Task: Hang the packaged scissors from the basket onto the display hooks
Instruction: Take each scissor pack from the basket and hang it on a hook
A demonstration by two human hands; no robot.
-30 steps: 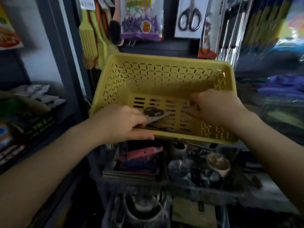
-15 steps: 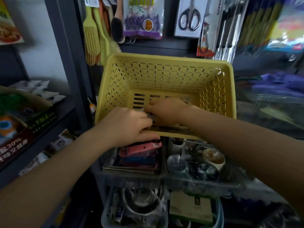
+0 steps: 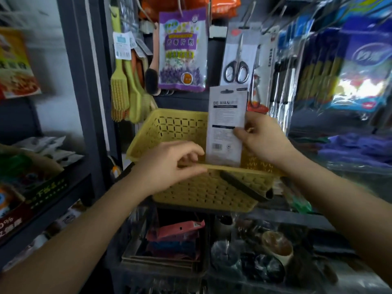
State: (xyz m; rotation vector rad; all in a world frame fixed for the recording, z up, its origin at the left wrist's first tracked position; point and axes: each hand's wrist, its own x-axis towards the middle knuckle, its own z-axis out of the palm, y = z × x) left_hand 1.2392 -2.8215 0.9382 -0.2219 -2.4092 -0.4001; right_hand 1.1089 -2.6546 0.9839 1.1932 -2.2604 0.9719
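Observation:
My right hand [image 3: 262,139] grips a packaged scissors card [image 3: 226,122] by its right edge. The card stands upright, its printed back toward me, its lower end still inside the yellow perforated basket [image 3: 203,192]. My left hand [image 3: 169,166] holds the basket's near rim, thumb outside and fingers over the edge. Another scissors pack [image 3: 237,58] hangs from a display hook [image 3: 247,22] just above the held card. The basket's inside is hidden by its near wall.
A purple sachet bag [image 3: 182,49] hangs left of the scissors. Yellow brushes [image 3: 123,90] hang further left beside a dark shelf post [image 3: 84,81]. Packaged utensils [image 3: 282,81] and blue packs [image 3: 360,66] hang on the right. Clear bins of goods [image 3: 174,247] sit below the basket.
My right hand has lifted a scissors card out of the basket bottom to upright. The view tilted up, so the basket sits lower and its near wall faces me.

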